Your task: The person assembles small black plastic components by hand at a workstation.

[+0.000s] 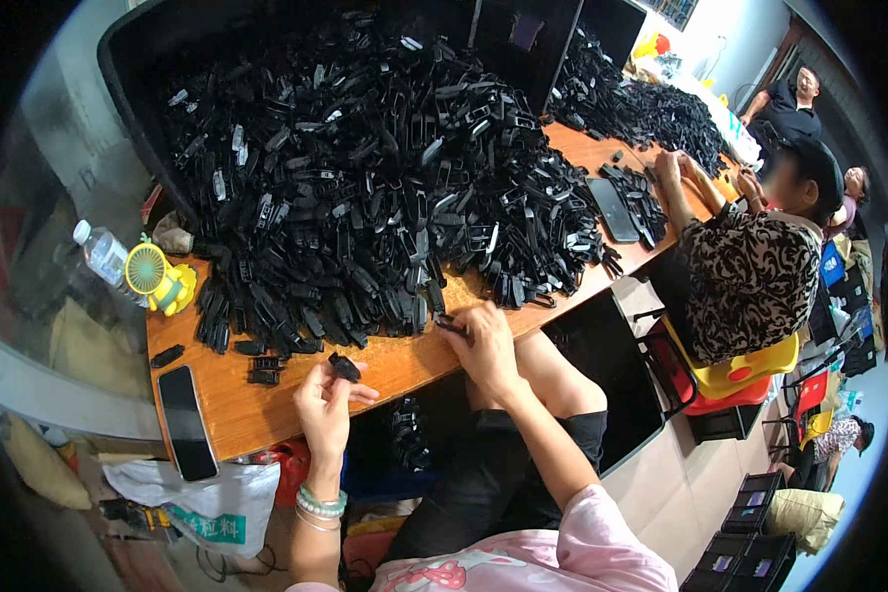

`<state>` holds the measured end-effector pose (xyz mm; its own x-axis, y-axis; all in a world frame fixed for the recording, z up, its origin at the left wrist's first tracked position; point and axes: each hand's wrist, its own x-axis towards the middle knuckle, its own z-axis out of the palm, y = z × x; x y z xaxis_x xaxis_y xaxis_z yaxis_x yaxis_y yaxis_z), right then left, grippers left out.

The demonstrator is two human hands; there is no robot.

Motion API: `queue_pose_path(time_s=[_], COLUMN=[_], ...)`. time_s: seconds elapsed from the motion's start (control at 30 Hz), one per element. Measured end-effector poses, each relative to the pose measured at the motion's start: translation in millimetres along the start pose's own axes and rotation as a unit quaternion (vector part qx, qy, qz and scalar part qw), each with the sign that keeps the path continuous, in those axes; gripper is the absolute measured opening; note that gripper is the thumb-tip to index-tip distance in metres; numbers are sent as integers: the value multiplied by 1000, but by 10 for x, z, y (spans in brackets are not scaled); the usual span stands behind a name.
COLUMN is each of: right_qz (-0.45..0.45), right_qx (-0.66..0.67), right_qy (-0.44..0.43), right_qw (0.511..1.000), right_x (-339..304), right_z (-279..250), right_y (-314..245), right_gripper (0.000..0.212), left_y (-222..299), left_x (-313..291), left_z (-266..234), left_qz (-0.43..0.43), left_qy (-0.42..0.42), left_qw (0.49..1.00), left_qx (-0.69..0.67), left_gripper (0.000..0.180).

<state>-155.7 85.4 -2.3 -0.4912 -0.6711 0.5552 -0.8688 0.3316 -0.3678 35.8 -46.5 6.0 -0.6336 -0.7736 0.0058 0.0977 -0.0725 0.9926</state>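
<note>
A huge heap of small black plastic clips (365, 178) covers most of the wooden table (266, 405). My left hand (324, 407) holds one black plastic piece (344, 367) between thumb and fingers, just above the table's near edge. My right hand (483, 347) rests palm down at the foot of the heap, fingers closed over a black clip (452, 324) lying there. A beaded bracelet sits on my left wrist.
A black phone (187, 422) lies at the table's left corner, by a yellow hand fan (160, 278) and a water bottle (104, 255). Another person (750, 266) sits to the right, handling clips beside a second pile (651, 109) and a second phone (613, 209). Bags lie under the table.
</note>
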Motion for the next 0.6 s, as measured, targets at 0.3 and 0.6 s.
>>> queue_pose_path(time_s=[0.3,0.6], right_qz=[209,39], right_qx=[419,402], right_qy=[-108,-198], right_qw=[877,893], right_x=[-113,-122], right_z=[-236,-319], right_y=[-528,-614], right_gripper=[18,41], left_y=[108,286], left_x=[-73,-150], left_z=[153,170], left_qz=[-70,129], left_qy=[-155,-141], left_qw=[985,962], left_qx=[35,193], left_gripper=[14,20])
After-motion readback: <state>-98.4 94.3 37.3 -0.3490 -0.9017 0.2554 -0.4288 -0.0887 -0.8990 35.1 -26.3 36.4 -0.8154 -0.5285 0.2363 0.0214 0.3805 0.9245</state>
